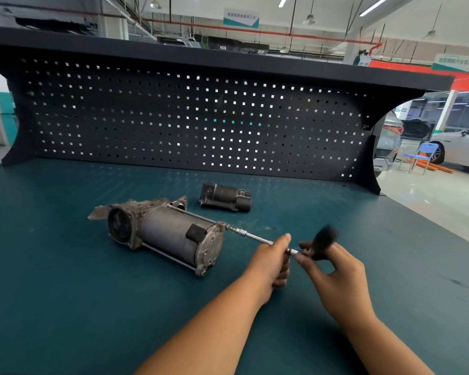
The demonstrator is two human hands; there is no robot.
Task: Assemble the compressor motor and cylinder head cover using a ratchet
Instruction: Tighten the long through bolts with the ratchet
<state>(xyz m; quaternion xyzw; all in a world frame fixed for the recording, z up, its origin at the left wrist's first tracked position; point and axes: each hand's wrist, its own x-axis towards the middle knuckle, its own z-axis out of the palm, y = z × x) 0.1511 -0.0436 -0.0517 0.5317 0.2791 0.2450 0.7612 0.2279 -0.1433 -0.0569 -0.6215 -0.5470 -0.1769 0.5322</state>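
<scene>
Your left hand curls round the extension, keeping it square on the bolt at the right end of the motor, while your right hand pinches the ratchet to turn it.

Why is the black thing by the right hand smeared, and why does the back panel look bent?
Head view: the ratchet handle in the right hand is motion-blurred, while the compressor motor is sharp; the wide-angle lens bows the pegboard.
</scene>
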